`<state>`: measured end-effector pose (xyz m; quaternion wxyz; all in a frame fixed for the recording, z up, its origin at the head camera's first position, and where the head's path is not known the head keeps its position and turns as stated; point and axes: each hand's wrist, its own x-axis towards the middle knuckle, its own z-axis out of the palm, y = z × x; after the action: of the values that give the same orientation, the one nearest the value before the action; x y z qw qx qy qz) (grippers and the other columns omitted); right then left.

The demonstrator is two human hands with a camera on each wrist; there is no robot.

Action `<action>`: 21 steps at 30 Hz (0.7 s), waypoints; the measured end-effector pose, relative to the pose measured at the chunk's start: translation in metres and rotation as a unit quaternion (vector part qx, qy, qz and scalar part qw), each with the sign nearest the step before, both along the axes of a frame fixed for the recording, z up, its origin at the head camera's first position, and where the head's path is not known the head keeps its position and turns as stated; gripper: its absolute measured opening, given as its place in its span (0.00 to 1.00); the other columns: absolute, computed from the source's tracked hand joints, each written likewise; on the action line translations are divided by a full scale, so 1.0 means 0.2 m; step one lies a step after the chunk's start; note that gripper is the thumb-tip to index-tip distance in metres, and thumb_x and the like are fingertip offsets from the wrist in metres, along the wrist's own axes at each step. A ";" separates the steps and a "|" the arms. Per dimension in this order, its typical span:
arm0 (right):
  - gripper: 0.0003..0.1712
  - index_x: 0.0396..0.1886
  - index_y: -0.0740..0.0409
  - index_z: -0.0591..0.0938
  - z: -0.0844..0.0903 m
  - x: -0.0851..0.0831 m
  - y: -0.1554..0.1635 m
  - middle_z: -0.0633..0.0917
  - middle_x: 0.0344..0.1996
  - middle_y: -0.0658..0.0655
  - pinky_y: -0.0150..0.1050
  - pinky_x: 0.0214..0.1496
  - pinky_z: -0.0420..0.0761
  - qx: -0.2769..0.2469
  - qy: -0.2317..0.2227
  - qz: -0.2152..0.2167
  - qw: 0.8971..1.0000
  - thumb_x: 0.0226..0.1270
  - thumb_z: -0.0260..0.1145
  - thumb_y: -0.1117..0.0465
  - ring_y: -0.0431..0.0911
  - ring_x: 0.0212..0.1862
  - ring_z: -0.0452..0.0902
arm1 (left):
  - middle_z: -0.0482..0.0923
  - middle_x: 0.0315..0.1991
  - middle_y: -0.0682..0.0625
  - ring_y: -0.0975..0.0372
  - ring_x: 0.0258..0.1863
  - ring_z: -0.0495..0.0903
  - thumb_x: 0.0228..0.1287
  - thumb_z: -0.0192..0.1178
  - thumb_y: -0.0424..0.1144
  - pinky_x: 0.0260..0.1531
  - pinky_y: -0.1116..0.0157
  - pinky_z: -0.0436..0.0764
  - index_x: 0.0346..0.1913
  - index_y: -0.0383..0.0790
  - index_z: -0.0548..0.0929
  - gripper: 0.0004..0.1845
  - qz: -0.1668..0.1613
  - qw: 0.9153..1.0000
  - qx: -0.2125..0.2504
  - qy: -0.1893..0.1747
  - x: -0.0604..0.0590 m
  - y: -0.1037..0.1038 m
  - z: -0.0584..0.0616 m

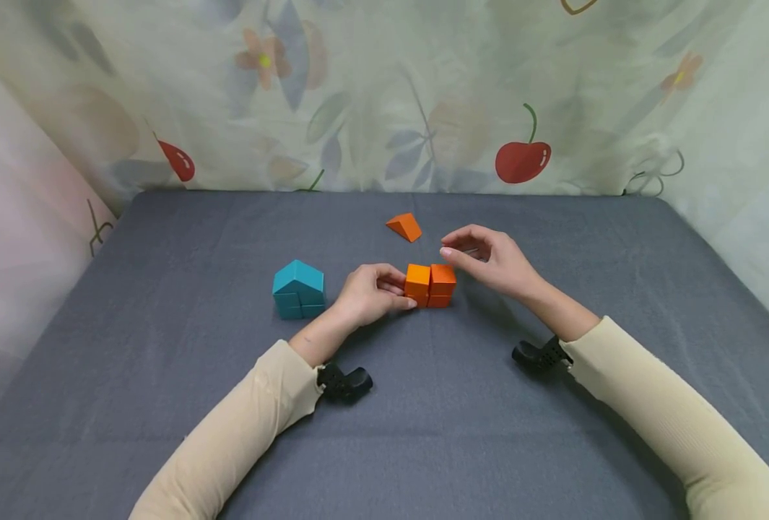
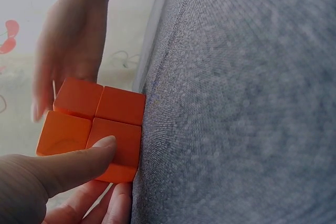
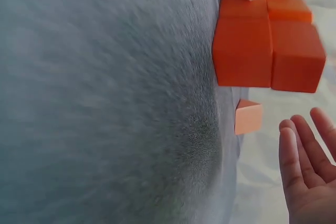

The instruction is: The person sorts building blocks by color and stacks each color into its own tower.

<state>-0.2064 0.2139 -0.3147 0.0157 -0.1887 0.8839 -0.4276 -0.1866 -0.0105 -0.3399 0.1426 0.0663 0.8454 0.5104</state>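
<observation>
Several orange cubes stand stacked two wide and two high in an orange block stack (image 1: 430,286) on the cloth. My left hand (image 1: 374,292) holds its left side, the thumb (image 2: 100,153) across the front of the lower left orange cube (image 2: 116,141) and the other fingers behind. My right hand (image 1: 488,258) hovers above and to the right of the stack, its fingers relaxed and apart from it, holding nothing. In the right wrist view a gap shows between those fingers (image 3: 304,150) and the cubes. Farther back, an orange triangular block (image 1: 405,227) lies on the cloth.
Left of my left hand stands a teal block house (image 1: 298,290) with a peaked top. A grey cloth (image 1: 423,448) covers the table. Behind it hangs a patterned curtain (image 1: 371,87) with cherries and flowers. Each wrist wears a black camera (image 1: 345,383).
</observation>
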 end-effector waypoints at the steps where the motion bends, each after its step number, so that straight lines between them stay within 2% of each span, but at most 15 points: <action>1: 0.21 0.53 0.59 0.79 0.00 -0.02 -0.01 0.84 0.47 0.56 0.40 0.51 0.79 0.001 0.000 -0.009 1.000 0.68 0.62 0.50 0.47 0.48 0.79 | 0.82 0.40 0.46 0.59 0.38 0.81 0.52 0.73 0.35 0.38 0.69 0.81 0.48 0.38 0.83 0.19 0.001 1.000 0.000 0.000 0.00 0.00 0.00; 5: 0.21 0.53 0.55 0.80 -0.01 -0.10 -0.05 0.83 0.48 0.55 0.43 0.50 0.79 0.012 -0.004 -0.036 0.999 0.68 0.62 0.47 0.48 0.48 0.79 | 0.83 0.40 0.46 0.59 0.39 0.81 0.52 0.73 0.35 0.39 0.68 0.81 0.48 0.38 0.83 0.19 0.002 1.000 -0.002 0.000 0.00 0.00 -0.01; 9: 0.22 0.53 0.56 0.79 -0.03 -0.18 -0.08 0.83 0.49 0.56 0.46 0.53 0.78 0.031 -0.014 -0.049 0.998 0.67 0.63 0.47 0.49 0.50 0.79 | 0.83 0.41 0.46 0.59 0.40 0.81 0.52 0.73 0.35 0.39 0.68 0.82 0.48 0.38 0.83 0.19 0.000 1.000 -0.003 -0.001 0.00 0.00 -0.01; 14: 0.27 0.56 0.59 0.77 -0.04 -0.27 -0.10 0.82 0.52 0.59 0.49 0.56 0.77 0.058 -0.019 -0.056 0.997 0.64 0.66 0.48 0.52 0.53 0.77 | 0.83 0.41 0.47 0.59 0.40 0.81 0.52 0.73 0.36 0.39 0.68 0.81 0.48 0.39 0.83 0.19 0.003 1.000 -0.007 0.001 0.00 0.00 -0.01; 21: 0.29 0.58 0.59 0.76 -0.04 -0.34 -0.13 0.80 0.54 0.60 0.49 0.58 0.76 0.070 -0.045 -0.050 0.995 0.62 0.68 0.49 0.52 0.55 0.76 | 0.83 0.41 0.47 0.59 0.39 0.81 0.52 0.73 0.36 0.39 0.68 0.81 0.48 0.39 0.83 0.18 0.002 1.000 -0.007 0.000 0.00 0.00 0.00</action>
<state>-0.2742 0.1871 -0.3228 0.0467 -0.1232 0.9183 -0.3732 -0.1870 -0.0096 -0.3406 0.1418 0.0639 0.8494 0.5043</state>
